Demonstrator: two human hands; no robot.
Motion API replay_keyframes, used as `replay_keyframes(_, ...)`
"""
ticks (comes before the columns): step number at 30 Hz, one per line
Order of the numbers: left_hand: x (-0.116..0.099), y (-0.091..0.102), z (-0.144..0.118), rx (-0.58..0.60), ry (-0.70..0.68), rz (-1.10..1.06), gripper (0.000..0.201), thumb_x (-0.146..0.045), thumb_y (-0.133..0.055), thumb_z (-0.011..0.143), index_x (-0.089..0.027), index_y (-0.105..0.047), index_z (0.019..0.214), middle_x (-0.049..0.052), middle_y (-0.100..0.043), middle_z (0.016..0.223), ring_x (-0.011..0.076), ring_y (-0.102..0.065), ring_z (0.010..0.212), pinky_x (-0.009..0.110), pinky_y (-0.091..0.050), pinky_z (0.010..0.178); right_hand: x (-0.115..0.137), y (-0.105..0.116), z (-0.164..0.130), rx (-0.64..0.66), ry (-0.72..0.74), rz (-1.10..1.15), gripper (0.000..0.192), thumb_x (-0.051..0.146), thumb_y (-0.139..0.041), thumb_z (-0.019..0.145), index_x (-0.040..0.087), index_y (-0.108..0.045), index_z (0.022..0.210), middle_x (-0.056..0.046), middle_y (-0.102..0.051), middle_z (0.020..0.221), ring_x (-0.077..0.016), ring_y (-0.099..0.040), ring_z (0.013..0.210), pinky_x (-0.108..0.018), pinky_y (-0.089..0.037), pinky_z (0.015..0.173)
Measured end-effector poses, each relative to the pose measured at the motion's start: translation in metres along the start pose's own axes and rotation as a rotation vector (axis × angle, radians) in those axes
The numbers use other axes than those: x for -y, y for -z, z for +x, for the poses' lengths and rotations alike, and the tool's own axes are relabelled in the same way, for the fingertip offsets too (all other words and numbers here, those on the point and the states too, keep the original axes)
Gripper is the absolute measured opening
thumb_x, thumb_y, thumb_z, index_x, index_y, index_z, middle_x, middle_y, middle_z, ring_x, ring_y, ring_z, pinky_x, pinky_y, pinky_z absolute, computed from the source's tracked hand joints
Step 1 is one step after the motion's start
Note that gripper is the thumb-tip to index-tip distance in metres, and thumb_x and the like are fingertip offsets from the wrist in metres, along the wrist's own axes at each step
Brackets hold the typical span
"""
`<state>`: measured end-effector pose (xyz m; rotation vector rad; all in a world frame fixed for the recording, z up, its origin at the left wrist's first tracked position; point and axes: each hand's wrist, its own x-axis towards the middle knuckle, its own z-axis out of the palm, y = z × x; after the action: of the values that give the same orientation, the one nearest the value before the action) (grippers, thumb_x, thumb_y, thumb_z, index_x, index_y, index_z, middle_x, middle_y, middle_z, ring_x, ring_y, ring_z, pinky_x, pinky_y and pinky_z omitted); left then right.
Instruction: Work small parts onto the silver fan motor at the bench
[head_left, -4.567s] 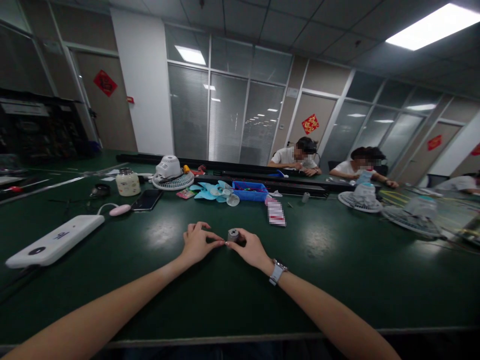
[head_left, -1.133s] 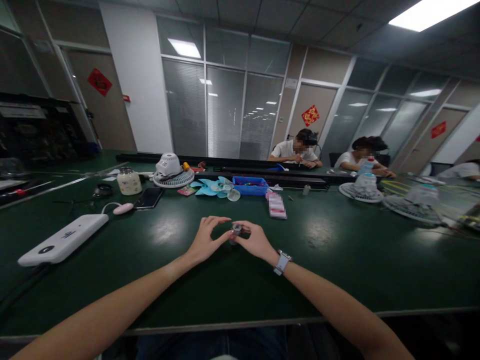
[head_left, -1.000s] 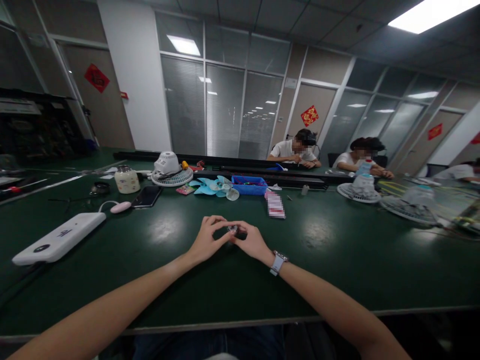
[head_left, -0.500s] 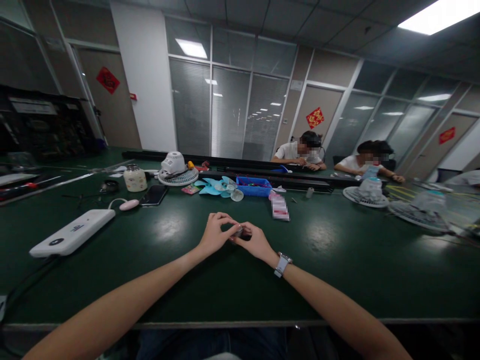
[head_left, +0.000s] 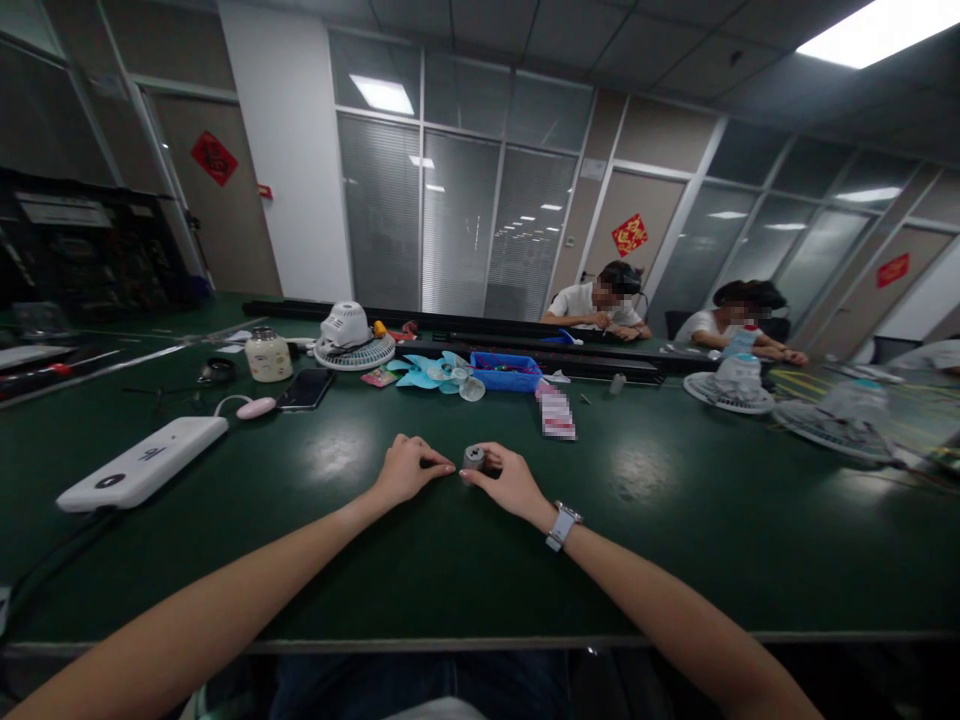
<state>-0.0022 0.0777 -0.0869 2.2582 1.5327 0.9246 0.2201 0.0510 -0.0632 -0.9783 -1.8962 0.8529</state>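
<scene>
A small motor (head_left: 474,458), a grey metal cylinder with dark marks on its top, stands upright on the green table. My right hand (head_left: 511,478), with a pale-strapped watch at the wrist, grips it from the right between thumb and fingers. Just left of the motor, and apart from it, is my left hand (head_left: 409,468). Its thumb and forefinger are pinched together at the tips; anything between them is too small to make out. Beyond the hands lie light-blue fan blades (head_left: 429,373) and a blue tray (head_left: 506,375) with small parts inside.
On the left are a white power bank-like box (head_left: 146,465), a phone (head_left: 306,390), a pale jar (head_left: 268,357) and a white fan part (head_left: 352,340). A pink-and-white packet (head_left: 556,412) and another small cylinder (head_left: 617,384) lie to the right. Two people sit across the table.
My left hand has drawn back to the left, off the motor, with its fingertips pinched. My right hand stays on the motor, whose top now shows.
</scene>
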Motion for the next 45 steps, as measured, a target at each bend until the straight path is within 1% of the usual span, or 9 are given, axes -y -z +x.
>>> replay_keyframes(6,-0.003,0.001,0.001,-0.115,0.02,-0.017,0.052,-0.06,-0.059,0.081,-0.027,-0.067,0.121,0.007,-0.067,0.094,0.0249,-0.056,0.092,0.038,-0.042,0.084,-0.04,0.085,0.016,-0.448,0.005,-0.25,0.041,0.043,-0.064,0.08,0.017,-0.063,0.112,-0.01,-0.071,0.106,-0.0223,-0.067,0.094,-0.039,-0.051,0.088)
replay_keyframes(11,-0.002,-0.001,0.003,-0.186,0.097,-0.09,0.045,-0.05,-0.047,0.091,-0.02,-0.063,0.121,0.006,-0.066,0.091,0.0231,-0.059,0.088,0.036,-0.045,0.08,-0.078,0.186,0.007,-0.835,-0.542,-0.618,0.045,0.041,-0.057,0.085,0.017,-0.056,0.123,-0.014,-0.069,0.112,-0.0267,-0.065,0.104,-0.039,-0.048,0.09)
replay_keyframes(15,-0.001,-0.003,0.004,-0.156,0.104,-0.127,0.038,-0.044,-0.047,0.091,-0.02,-0.065,0.113,0.006,-0.066,0.09,0.0222,-0.061,0.084,0.035,-0.047,0.077,-0.09,0.216,-0.015,-0.872,-0.767,-0.648,0.044,0.036,-0.058,0.083,0.011,-0.057,0.119,-0.024,-0.066,0.111,-0.0343,-0.063,0.106,-0.047,-0.047,0.089)
replay_keyframes(19,-0.002,-0.003,0.003,-0.155,0.091,-0.139,0.034,-0.041,-0.048,0.089,-0.019,-0.066,0.106,0.007,-0.067,0.092,0.0224,-0.061,0.084,0.035,-0.048,0.076,-0.088,0.209,-0.017,-0.908,-0.823,-0.694,0.054,0.033,-0.057,0.083,0.007,-0.048,0.13,-0.029,-0.057,0.125,-0.0369,-0.054,0.121,-0.054,-0.038,0.1)
replay_keyframes(23,-0.006,-0.003,0.002,-0.216,0.122,-0.18,0.035,-0.042,-0.047,0.089,-0.017,-0.065,0.107,0.007,-0.067,0.092,0.0232,-0.061,0.085,0.035,-0.048,0.076,-0.06,0.163,-0.001,-0.993,-0.414,-0.923,0.072,0.03,-0.053,0.086,0.005,-0.024,0.146,-0.028,-0.022,0.154,-0.0333,-0.023,0.143,-0.055,-0.021,0.112)
replay_keyframes(28,-0.003,-0.006,0.004,-0.298,0.188,-0.23,0.033,-0.042,-0.049,0.088,-0.017,-0.062,0.105,0.008,-0.066,0.094,0.0224,-0.061,0.085,0.034,-0.048,0.076,-0.011,0.046,0.007,-0.179,0.216,-0.842,0.048,0.041,-0.043,0.095,0.024,-0.045,0.14,-0.01,-0.036,0.153,-0.0241,-0.031,0.142,-0.049,-0.025,0.113)
replay_keyframes(33,0.001,-0.009,0.005,-0.325,0.161,-0.25,0.03,-0.04,-0.05,0.088,-0.017,-0.062,0.101,0.007,-0.067,0.09,0.0208,-0.062,0.081,0.033,-0.048,0.075,0.005,-0.02,0.002,0.257,0.346,-0.706,0.035,0.03,-0.041,0.099,0.027,-0.06,0.127,-0.004,-0.058,0.137,-0.0184,-0.047,0.132,-0.042,-0.034,0.108)
replay_keyframes(39,-0.001,-0.008,0.004,-0.301,0.171,-0.238,0.03,-0.042,-0.05,0.088,-0.018,-0.061,0.102,0.007,-0.066,0.089,0.0212,-0.061,0.081,0.033,-0.048,0.074,0.001,0.001,0.006,0.147,0.328,-0.723,0.022,0.024,-0.055,0.093,0.027,-0.072,0.108,0.0,-0.073,0.112,-0.0164,-0.065,0.107,-0.033,-0.045,0.093)
replay_keyframes(45,-0.002,-0.005,0.003,-0.259,0.191,-0.24,0.032,-0.044,-0.049,0.088,-0.019,-0.062,0.104,0.007,-0.066,0.091,0.0225,-0.061,0.086,0.033,-0.048,0.075,-0.022,0.09,0.011,-0.316,0.138,-1.025,0.026,0.029,-0.054,0.093,0.025,-0.072,0.112,-0.007,-0.075,0.101,-0.0198,-0.068,0.088,-0.03,-0.045,0.08)
